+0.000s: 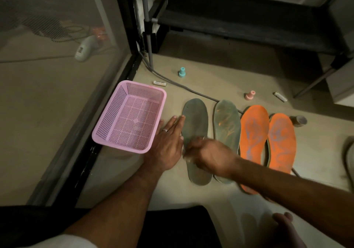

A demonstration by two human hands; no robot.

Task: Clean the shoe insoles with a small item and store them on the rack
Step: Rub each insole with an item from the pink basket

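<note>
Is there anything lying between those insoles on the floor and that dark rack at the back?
Only small things. On the floor between the grey insole and the rack lie a grey cable, a teal cap, a pink cap and two small tubes. All sit low; lifting an insole over them looks easy.

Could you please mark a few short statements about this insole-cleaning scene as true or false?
1. Four insoles lie side by side on the floor. True.
2. The pink basket holds two insoles. False: nothing shows inside it.
3. The left hand lies flat at the edge of the leftmost grey insole. True.
4. The right hand rests on an orange insole. False: it is over the leftmost grey insole, blurred.
5. A teal stopper stands on the floor beyond the basket. True.
</note>
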